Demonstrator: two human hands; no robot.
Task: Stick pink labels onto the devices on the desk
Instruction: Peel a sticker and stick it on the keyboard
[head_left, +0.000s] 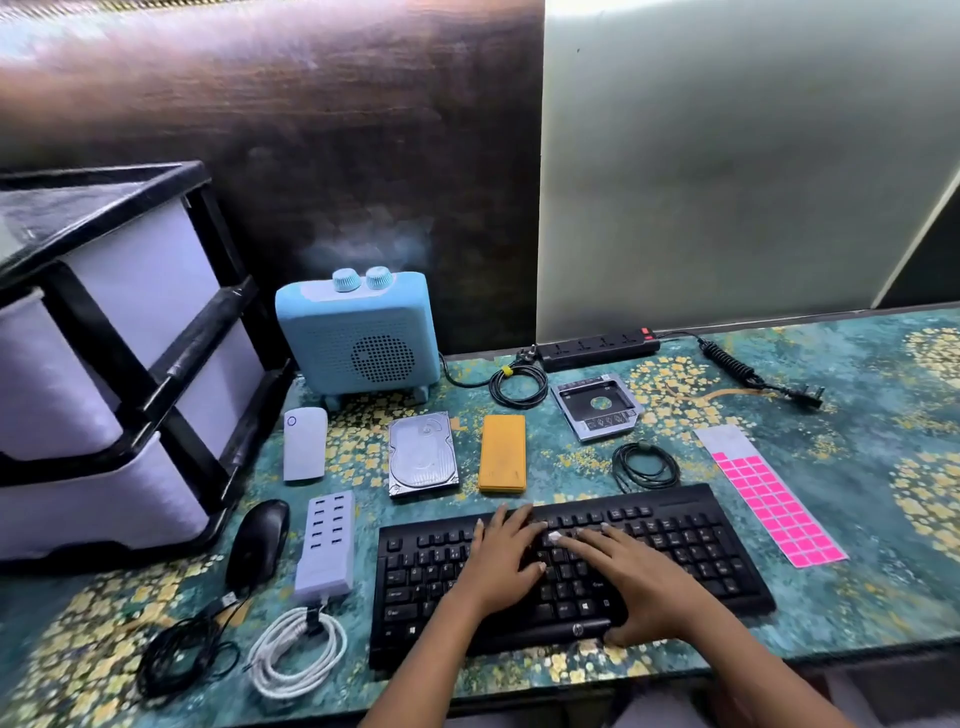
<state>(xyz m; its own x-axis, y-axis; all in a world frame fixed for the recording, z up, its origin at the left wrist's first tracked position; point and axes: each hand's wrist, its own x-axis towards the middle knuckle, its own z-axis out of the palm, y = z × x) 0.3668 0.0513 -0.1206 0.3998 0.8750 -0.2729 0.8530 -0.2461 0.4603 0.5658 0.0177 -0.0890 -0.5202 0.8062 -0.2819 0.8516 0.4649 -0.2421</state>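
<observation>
Sheet of pink rectangular sticker labels (779, 512) lies flat on teal floral desk mat (857, 597), at 3 o'clock of black HP keyboard (701, 551), just beside it. Left hand (506, 558) flat on keys, fingers spread. Right hand (641, 582) flat, fingers straight, thumb at keyboard's front edge; pale patch at its fingertips, cannot tell if label. Yellow rectangular case (502, 460) and bare silver hard drive (422, 454) at 11 o'clock of keyboard.

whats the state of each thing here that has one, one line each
keyboard, flat on desk, both hands on its keys
left hand, fingers straight, resting on keys
right hand, fingers straight, pressing keys
label sheet, top rows bare, pink labels left below
drawer unit, drawers shut
white cable, coiled
hard drive, no label visible
</observation>
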